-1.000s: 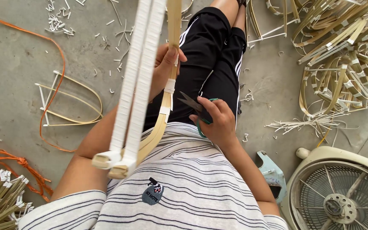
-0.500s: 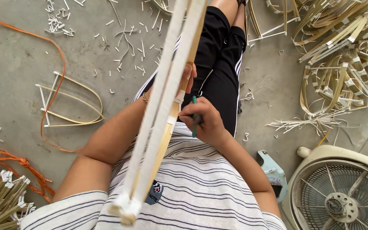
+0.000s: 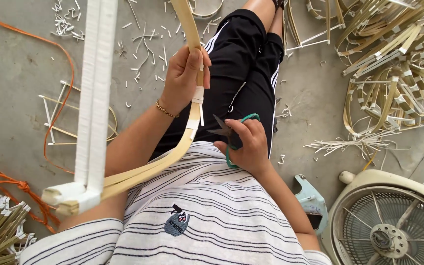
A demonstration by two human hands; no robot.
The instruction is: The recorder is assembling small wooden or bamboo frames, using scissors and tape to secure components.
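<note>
We grip the bent bamboo strip (image 3: 182, 142) with our left hand (image 3: 185, 73), fingers clamped around it just above its white tape wrap (image 3: 198, 94). Our right hand (image 3: 246, 145) closes around green-handled scissors (image 3: 229, 135), blades near the strip, over our lap.

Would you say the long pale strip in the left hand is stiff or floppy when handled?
Probably springy: the pale strip curves smoothly below the left hand without kinking. Likely light, since one hand holds it up. Its smooth face may be slippery.
</note>
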